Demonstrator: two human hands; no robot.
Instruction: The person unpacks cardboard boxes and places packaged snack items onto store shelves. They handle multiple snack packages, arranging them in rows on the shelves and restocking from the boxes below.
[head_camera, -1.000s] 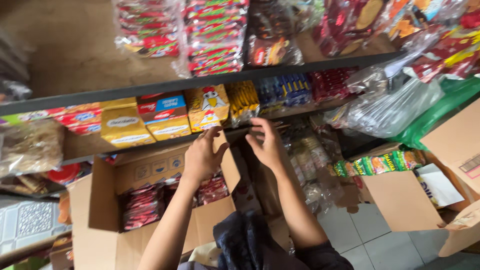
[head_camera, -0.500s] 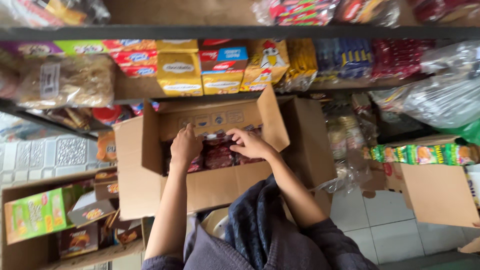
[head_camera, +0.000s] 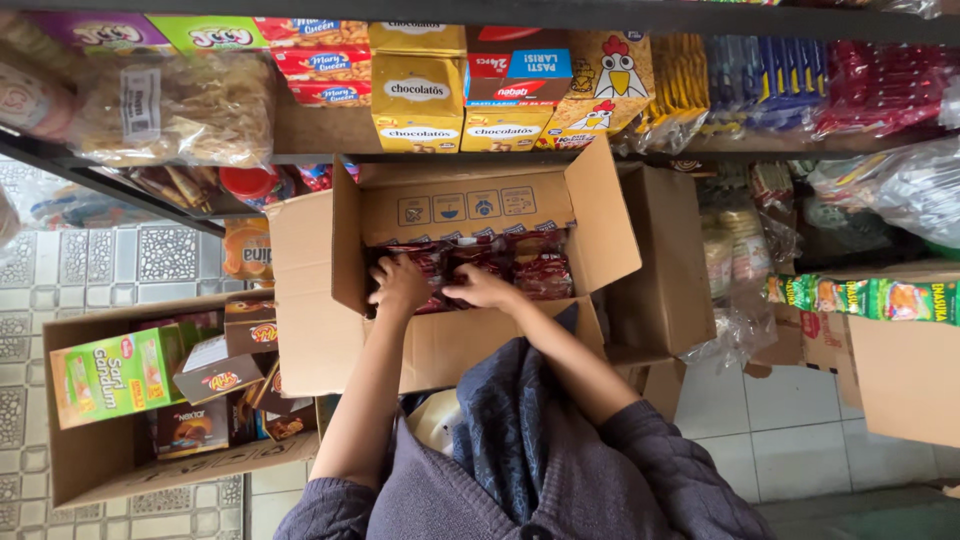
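Shop shelves, both hands (head_camera: 440, 287) gripping red packets (head_camera: 520, 262)

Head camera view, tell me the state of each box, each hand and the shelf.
Middle carton: flaps open, red packets inside.
Left carton: open, holding small boxes.
Right carton: open.
Left hand: inside middle carton, on packets.
Right hand: inside middle carton, on packets.
Shelf: stocked.

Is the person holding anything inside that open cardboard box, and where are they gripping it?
Both the left hand and right hand rest on the dark red snack packets in the cardboard box. Whether either hand actually grips one cannot be told.
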